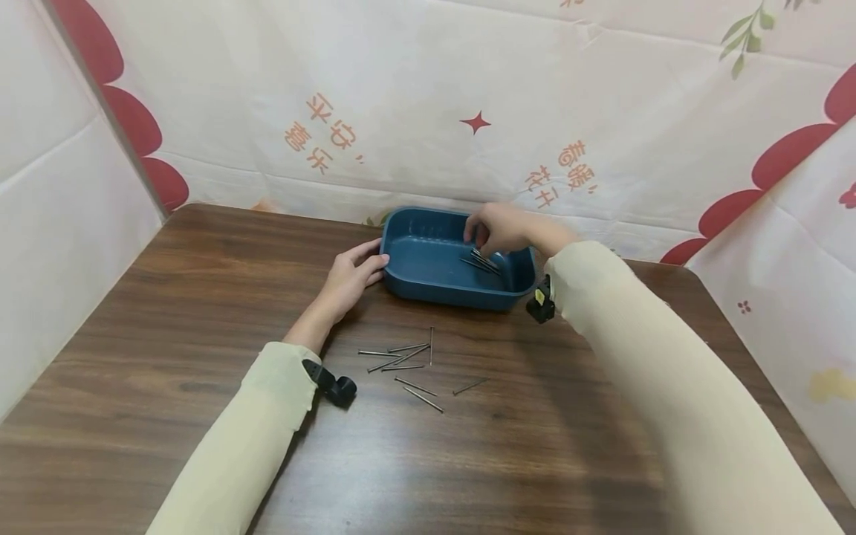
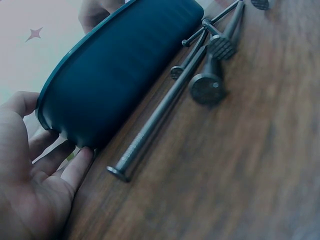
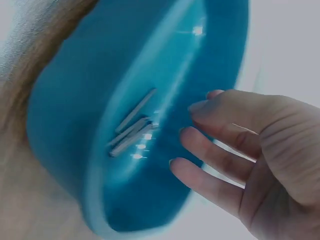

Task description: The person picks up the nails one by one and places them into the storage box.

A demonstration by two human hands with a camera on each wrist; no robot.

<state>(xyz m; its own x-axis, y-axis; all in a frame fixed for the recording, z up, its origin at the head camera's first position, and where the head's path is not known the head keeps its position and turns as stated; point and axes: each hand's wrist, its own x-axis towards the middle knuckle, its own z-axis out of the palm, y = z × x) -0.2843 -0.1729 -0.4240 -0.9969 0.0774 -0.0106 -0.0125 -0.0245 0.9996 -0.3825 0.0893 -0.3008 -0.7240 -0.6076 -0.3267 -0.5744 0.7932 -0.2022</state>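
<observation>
A blue plastic tray (image 1: 448, 292) stands at the back of the table. My left hand (image 1: 351, 278) touches its left end, the fingers spread against the outer wall and rim, also seen in the left wrist view. My right hand (image 1: 503, 227) is over the tray's right part. In the right wrist view its fingers (image 3: 215, 187) are loosely bent, with nothing between them. Several steel nails (image 3: 131, 135) lie together on the tray floor below that hand. More loose nails (image 1: 423, 400) are scattered on the table in front of the tray, some crossing each other.
The brown wooden table (image 1: 167, 357) ends at a printed white cloth (image 1: 414, 111) hanging close behind the tray. A black wrist camera (image 1: 339, 388) sits on the left sleeve, left of the loose nails.
</observation>
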